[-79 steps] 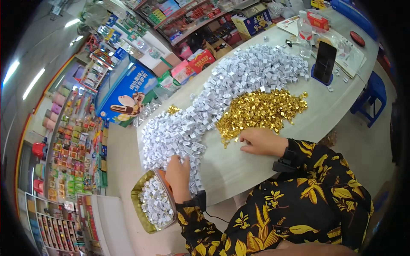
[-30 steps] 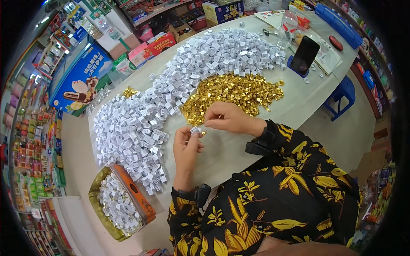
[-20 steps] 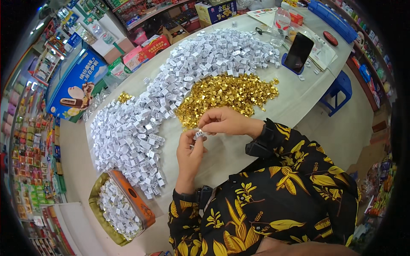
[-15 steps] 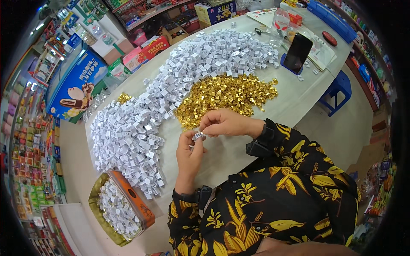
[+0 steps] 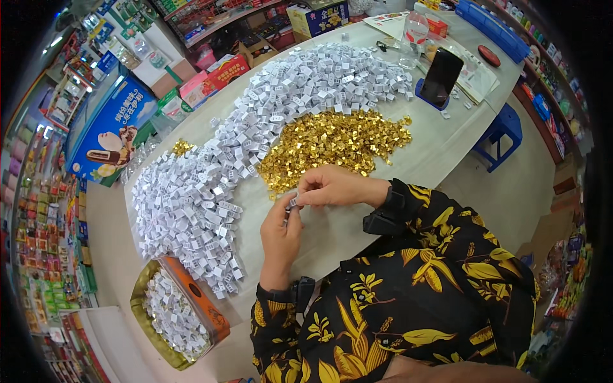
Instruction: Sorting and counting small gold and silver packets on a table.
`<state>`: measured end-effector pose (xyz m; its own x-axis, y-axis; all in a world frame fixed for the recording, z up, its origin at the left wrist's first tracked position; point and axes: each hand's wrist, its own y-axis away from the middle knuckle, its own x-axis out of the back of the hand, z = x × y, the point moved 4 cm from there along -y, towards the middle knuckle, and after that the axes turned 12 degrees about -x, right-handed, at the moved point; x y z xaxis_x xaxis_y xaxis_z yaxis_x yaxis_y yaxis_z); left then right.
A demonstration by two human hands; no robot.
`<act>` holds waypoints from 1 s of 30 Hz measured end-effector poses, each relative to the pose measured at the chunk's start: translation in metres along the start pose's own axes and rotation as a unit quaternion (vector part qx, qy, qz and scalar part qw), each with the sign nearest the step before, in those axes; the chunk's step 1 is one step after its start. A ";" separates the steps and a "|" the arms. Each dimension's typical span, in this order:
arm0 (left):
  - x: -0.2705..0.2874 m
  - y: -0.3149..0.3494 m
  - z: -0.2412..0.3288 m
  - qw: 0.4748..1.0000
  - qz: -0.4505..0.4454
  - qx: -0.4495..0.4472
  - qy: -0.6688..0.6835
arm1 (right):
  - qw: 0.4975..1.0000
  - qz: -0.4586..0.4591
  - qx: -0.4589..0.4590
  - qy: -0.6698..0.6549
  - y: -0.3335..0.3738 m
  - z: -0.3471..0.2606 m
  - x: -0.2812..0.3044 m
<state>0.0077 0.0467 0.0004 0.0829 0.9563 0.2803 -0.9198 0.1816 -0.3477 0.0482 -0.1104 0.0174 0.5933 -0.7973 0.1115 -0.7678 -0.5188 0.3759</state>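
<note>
A small white folded paper piece point(image 5: 293, 202) with dark print is pinched between the thumb and forefinger of my left hand point(image 5: 281, 233). My right hand point(image 5: 335, 186) is closed in a pinch right at the piece's edge; what its fingertips grip is too small to make out. Just beyond both hands spreads a pile of shiny gold foil pieces point(image 5: 338, 140). A large heap of similar white pieces point(image 5: 185, 204) curves around it, from the left front to the back of the table point(image 5: 345, 223).
An orange box point(image 5: 198, 300) full of white pieces stands at the table's left front. A black phone on a blue stand point(image 5: 440, 80), a clear plastic bottle point(image 5: 415, 32) and papers point(image 5: 476, 80) lie to the right. A blue stool point(image 5: 501, 137) stands beside the table.
My left fingers have turned slightly, and the white piece sits closer against my right fingertips. The whole view has shifted a little; the heaps look the same.
</note>
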 end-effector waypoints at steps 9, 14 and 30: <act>0.007 -0.006 0.011 0.992 0.080 0.007 0.095 | 0.996 -0.050 0.000 -0.069 -0.017 -0.004 -0.003; 0.028 -0.009 -0.002 0.966 0.174 0.046 0.184 | 0.992 0.062 0.084 0.077 -0.017 -0.008 0.004; 0.012 -0.007 0.006 0.989 0.129 -0.012 0.065 | 0.973 0.084 0.134 0.168 -0.013 -0.010 -0.002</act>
<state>0.0126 0.0559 0.0111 -0.1041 0.9926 0.0624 -0.9072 -0.0691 -0.4151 0.0598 -0.0987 0.0215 0.4643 -0.7557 0.4620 -0.8699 -0.4870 0.0776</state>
